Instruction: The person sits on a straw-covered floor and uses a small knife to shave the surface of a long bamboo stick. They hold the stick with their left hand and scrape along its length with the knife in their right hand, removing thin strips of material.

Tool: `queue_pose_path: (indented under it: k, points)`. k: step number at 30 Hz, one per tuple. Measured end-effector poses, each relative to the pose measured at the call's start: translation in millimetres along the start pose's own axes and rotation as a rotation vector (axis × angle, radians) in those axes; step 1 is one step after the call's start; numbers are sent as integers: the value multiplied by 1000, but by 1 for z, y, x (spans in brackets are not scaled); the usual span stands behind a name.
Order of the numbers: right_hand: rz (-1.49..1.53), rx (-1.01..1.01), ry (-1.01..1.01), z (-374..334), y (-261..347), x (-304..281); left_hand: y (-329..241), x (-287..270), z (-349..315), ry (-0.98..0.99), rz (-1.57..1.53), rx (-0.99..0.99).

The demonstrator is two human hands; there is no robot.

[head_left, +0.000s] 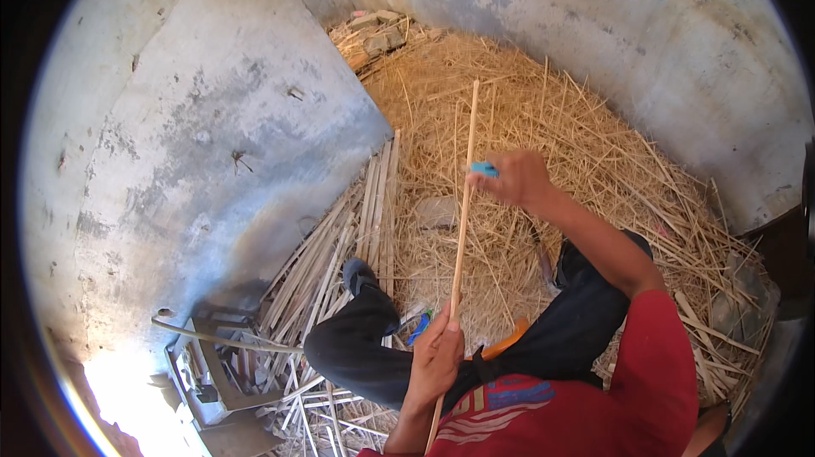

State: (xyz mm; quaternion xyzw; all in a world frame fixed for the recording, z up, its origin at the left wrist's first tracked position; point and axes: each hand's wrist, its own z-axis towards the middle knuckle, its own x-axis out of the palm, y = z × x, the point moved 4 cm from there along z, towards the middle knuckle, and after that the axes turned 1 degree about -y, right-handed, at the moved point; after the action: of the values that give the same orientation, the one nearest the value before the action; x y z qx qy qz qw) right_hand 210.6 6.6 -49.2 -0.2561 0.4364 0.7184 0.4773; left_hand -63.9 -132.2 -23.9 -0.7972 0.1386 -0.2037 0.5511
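A long, thin, pale wooden strip, perhaps bamboo, rises from my lap away from me across the middle of the view. Its lower part is gripped by my left hand, with the fingers wrapped round it. Farther up, my right hand is closed on a small blue object that meets the strip's side. Motion blur and the fingers hide what kind of object this is. Between my legs, an orange piece and a small blue item are partly covered.
Straw-like shavings cover the floor ahead and right. More strips lie bundled at left, beside a leaning grey slab. A metal frame stands lower left. Bricks lie at the back, below a curving wall.
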Motion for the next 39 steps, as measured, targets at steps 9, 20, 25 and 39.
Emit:
queue_pose_path:
  k: [9, 20, 25, 39]
  points:
    - [13, -69, -55, -6, 7, 2, -7, 0, -5, 10, 57, 12]
    - [-142, 216, -82, 26, -111, -16, 6, 5, -40, 122, 26, -107]
    - [-229, 4, -131, 26, -121, -11, 12, -4, -47, 120, 7, -156]
    - [190, 310, 119, 0, -45, -14, -2, -13, -5, 42, -294, -81]
